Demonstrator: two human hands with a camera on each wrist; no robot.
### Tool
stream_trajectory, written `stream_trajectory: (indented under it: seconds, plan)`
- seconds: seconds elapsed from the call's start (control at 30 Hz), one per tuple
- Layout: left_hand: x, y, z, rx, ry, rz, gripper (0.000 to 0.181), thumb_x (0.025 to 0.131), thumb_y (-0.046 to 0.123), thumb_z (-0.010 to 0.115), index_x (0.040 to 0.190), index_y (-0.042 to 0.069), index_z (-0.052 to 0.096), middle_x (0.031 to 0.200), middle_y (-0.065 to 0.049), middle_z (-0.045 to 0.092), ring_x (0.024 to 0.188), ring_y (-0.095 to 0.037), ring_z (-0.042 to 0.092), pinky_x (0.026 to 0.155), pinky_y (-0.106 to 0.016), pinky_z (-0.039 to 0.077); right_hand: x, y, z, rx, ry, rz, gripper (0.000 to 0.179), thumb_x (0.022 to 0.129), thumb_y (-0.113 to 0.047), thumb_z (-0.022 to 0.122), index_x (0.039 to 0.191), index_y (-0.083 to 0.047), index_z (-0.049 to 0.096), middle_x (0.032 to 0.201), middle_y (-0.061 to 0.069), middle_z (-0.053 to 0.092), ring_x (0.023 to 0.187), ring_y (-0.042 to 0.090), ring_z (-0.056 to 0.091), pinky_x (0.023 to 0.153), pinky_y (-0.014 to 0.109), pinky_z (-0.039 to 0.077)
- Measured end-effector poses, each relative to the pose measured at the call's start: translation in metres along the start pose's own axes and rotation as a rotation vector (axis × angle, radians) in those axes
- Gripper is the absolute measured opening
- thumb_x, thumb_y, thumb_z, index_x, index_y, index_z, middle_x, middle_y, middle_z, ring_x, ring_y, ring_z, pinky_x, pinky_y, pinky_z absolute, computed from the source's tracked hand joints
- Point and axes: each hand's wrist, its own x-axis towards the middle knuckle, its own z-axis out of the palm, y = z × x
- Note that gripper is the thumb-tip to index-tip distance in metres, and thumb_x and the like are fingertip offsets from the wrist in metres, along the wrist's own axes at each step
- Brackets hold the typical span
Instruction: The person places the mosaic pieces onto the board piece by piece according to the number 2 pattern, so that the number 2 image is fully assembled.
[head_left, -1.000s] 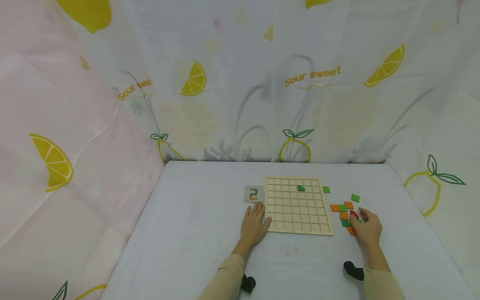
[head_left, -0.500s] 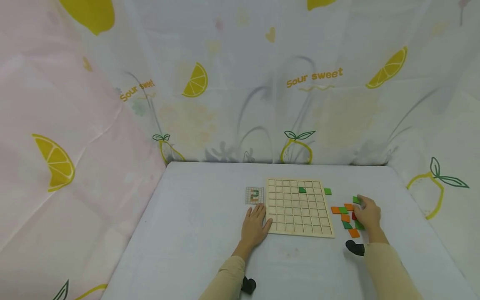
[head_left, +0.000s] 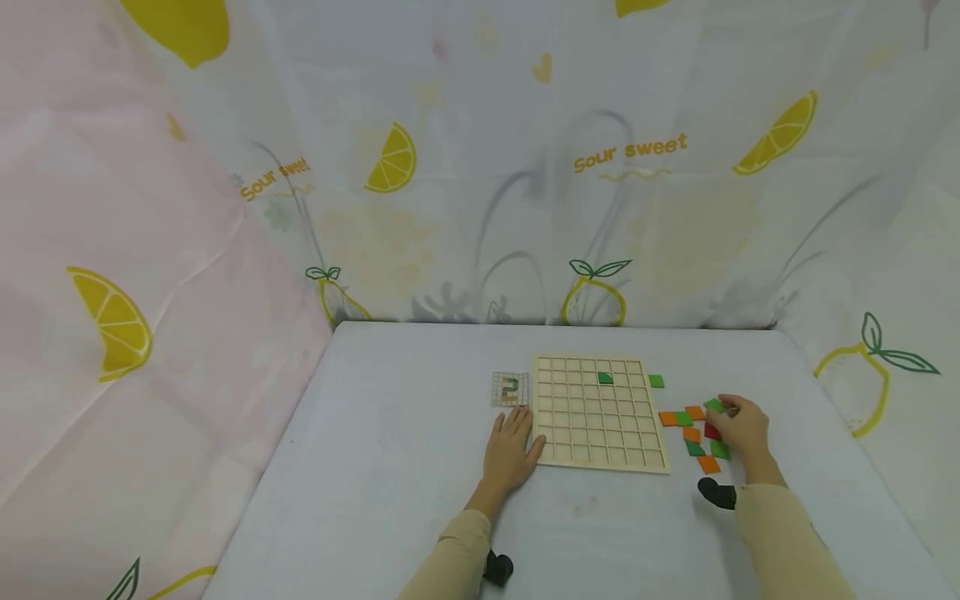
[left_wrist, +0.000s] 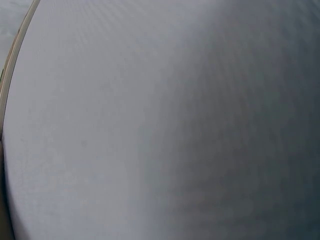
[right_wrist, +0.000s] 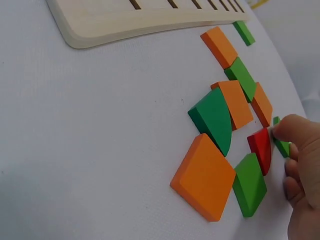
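Observation:
My left hand lies flat with fingers spread at the left edge of the wooden grid board, its thumb over the edge. Just beyond the fingertips is a small pattern card with a printed figure on a grid. One dark green piece sits in a cell of the board's upper part. To the right, my right hand pinches a light green square tile between thumb and fingers. A red rounded piece lies beside the thumb in the right wrist view.
Loose pieces lie right of the board: several orange squares, light green squares and a dark green rounded piece. Another light green square lies near the board's upper right corner. A lemon-print cloth hangs behind the white table.
My right hand has moved from the red piece up to the light green square, which has shifted slightly toward me. The left hand stays in place.

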Motion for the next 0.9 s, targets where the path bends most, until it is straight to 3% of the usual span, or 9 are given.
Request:
stream_trajectory:
  seconds: [0.13, 0.27, 0.37, 0.5, 0.7, 0.9]
  plan:
    - [0.0, 0.0, 0.0, 0.005, 0.001, 0.004, 0.052, 0.096, 0.039, 0.047, 0.134, 0.004, 0.051, 0.139, -0.008, 0.05, 0.132, -0.022, 0.043, 0.113, -0.042, 0.028, -0.002, 0.0, 0.0, 0.034, 0.067, 0.041, 0.044, 0.083, -0.014, 0.061, 0.114, 0.016, 0.055, 0.104, 0.032, 0.06, 0.09, 0.035, 0.055, 0.077, 0.038, 0.049]
    - [0.0, 0.0, 0.0, 0.004, -0.001, 0.008, 0.052, 0.096, 0.038, 0.047, 0.133, 0.003, 0.051, 0.139, -0.008, 0.05, 0.132, -0.022, 0.043, 0.112, -0.042, 0.029, -0.004, 0.002, 0.003, 0.038, 0.099, 0.028, 0.038, 0.083, -0.01, 0.061, 0.111, 0.016, 0.058, 0.1, 0.03, 0.063, 0.086, 0.031, 0.057, 0.069, 0.026, 0.045]
    - [0.0, 0.0, -0.001, 0.002, 0.011, 0.009, 0.051, 0.096, 0.038, 0.047, 0.133, 0.003, 0.052, 0.138, -0.009, 0.051, 0.131, -0.022, 0.043, 0.112, -0.043, 0.029, -0.004, 0.003, 0.003, 0.039, 0.062, -0.006, 0.041, 0.086, -0.012, 0.059, 0.114, 0.018, 0.054, 0.108, 0.034, 0.057, 0.093, 0.039, 0.054, 0.078, 0.038, 0.048]
    - [0.001, 0.0, -0.001, -0.003, 0.009, 0.005, 0.051, 0.096, 0.038, 0.047, 0.133, 0.003, 0.052, 0.138, -0.008, 0.051, 0.131, -0.022, 0.043, 0.112, -0.042, 0.029, -0.005, 0.004, 0.002, 0.009, -0.006, -0.033, 0.046, 0.088, -0.015, 0.059, 0.118, 0.019, 0.05, 0.115, 0.038, 0.051, 0.103, 0.048, 0.049, 0.091, 0.057, 0.043]
    - [0.0, 0.0, -0.001, -0.009, 0.006, 0.0, 0.052, 0.096, 0.038, 0.047, 0.133, 0.003, 0.052, 0.138, -0.008, 0.05, 0.131, -0.022, 0.043, 0.112, -0.043, 0.029, -0.008, 0.003, 0.0, -0.047, -0.048, -0.06, 0.048, 0.089, -0.017, 0.058, 0.118, 0.02, 0.049, 0.118, 0.041, 0.046, 0.109, 0.052, 0.044, 0.096, 0.061, 0.037]
    - [0.001, 0.0, -0.001, -0.001, -0.007, -0.005, 0.052, 0.096, 0.039, 0.046, 0.134, 0.003, 0.051, 0.139, -0.008, 0.049, 0.132, -0.021, 0.042, 0.113, -0.042, 0.028, -0.011, -0.003, 0.0, -0.062, -0.025, -0.047, 0.044, 0.087, -0.013, 0.059, 0.114, 0.021, 0.051, 0.109, 0.039, 0.052, 0.098, 0.047, 0.049, 0.089, 0.059, 0.041]
